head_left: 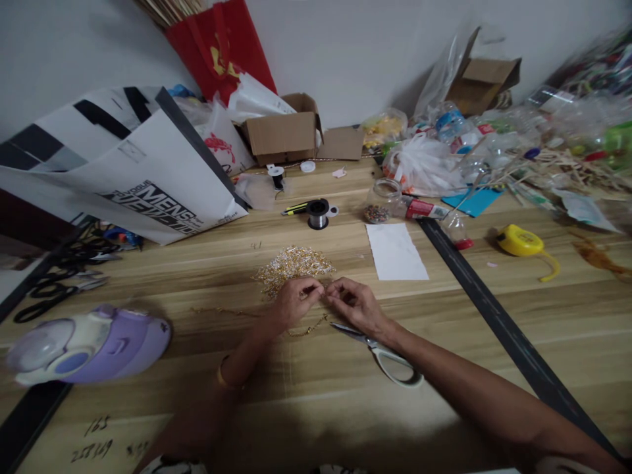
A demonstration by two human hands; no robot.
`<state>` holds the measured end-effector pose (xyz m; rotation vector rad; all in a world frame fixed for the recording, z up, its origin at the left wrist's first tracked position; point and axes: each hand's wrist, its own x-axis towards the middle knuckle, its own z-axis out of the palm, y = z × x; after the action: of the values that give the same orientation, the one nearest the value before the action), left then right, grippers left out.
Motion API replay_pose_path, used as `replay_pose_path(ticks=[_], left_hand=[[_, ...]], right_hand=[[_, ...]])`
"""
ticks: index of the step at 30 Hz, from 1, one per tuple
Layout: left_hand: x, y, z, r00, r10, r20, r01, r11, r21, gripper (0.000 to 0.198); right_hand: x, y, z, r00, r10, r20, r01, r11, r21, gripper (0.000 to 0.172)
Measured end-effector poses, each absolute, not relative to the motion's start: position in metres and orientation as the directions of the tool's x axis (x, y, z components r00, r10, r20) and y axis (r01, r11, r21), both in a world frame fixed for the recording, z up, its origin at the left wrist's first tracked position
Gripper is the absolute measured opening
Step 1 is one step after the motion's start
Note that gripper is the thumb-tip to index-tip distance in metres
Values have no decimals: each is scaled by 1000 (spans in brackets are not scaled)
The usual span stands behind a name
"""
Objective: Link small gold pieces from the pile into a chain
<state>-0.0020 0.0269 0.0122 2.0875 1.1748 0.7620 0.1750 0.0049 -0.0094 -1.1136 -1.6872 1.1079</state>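
My left hand (296, 301) and my right hand (356, 304) meet over the middle of the table, fingertips pinched close together. Whatever lies between the fingers is too small to make out. Just beyond my left hand is a loose pile of gold and clear beads (296, 262). A thin gold beaded strand (311, 327) runs on the wood below the hands, and a further stretch passes left under my left wrist. Scissors with pale grey handles (395, 368) lie partly beneath my right wrist, blades pointing left.
Ahead stand a spool of fine wire (318, 214), a jar of coloured beads (382, 201) and white paper (397, 251). A yellow tape measure (521, 240) sits right. Left are a purple water bottle (118, 345), black-handled scissors (54, 289) and a large paper bag (148, 178). Bottles and bags crowd the back right.
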Motion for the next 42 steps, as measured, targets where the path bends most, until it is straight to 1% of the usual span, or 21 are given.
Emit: replay_pose_path(ticks=[7, 11, 14, 17, 23, 28, 32, 34, 37, 42], left_hand=[[-2, 27, 13, 462, 869, 176, 527, -429, 734, 17], [-7, 30, 17, 506, 856, 105, 555, -417, 720, 19], [-17, 34, 24, 573, 819, 9, 603, -430, 672, 22], [-33, 40, 30, 630, 775, -48, 626, -470, 622, 21], [-62, 50, 27, 638, 755, -153, 697, -480, 533, 13], [-67, 49, 25, 670, 707, -227, 710, -521, 473, 15], [-63, 44, 31, 640, 715, -282, 754, -514, 410, 17], [-61, 43, 34, 617, 734, -286, 774, -499, 389, 15], [-59, 42, 35, 607, 749, -264, 777, -490, 395, 11], [-57, 44, 26, 629, 763, -146, 745, -539, 394, 14]], right_hand=[[176, 6, -11, -296, 938, 178, 247, 255, -935, 13], [177, 7, -15, -300, 929, 217, 267, 300, -916, 12], [178, 8, -18, -307, 921, 241, 270, 327, -906, 11], [178, 9, -20, -309, 915, 259, 273, 346, -898, 10], [178, 8, -19, -307, 918, 250, 264, 335, -905, 10], [177, 8, -19, -301, 924, 234, 281, 321, -904, 12], [177, 7, -18, -297, 928, 224, 288, 311, -906, 11], [176, 7, -17, -301, 928, 218, 289, 307, -907, 11], [176, 6, -16, -305, 929, 211, 293, 303, -907, 11], [176, 7, -17, -296, 933, 204, 304, 295, -906, 11]])
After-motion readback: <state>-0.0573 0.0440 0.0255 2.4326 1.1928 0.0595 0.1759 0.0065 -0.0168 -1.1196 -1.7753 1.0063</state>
